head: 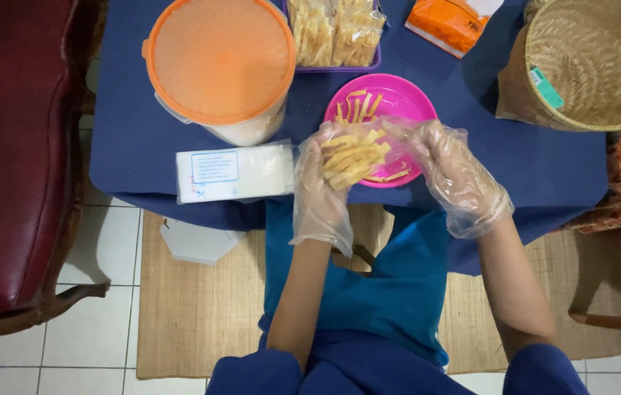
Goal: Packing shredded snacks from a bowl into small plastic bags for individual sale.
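Your left hand [323, 186], in a loose clear plastic glove, is cupped around a bunch of yellow snack sticks [352, 156] — fingers curled closed on them, just above the near edge of the pink plate [413, 99]. Your right hand [451, 172], gloved the same way, touches the bunch from the side, fingers bent; whether it grips any sticks you cannot tell. More sticks lie on the plate. Beside it on the blue tablecloth [131, 132] stand an orange-lidded tub [219, 58], a flat white packet [236, 172] and a woven basket [588, 62].
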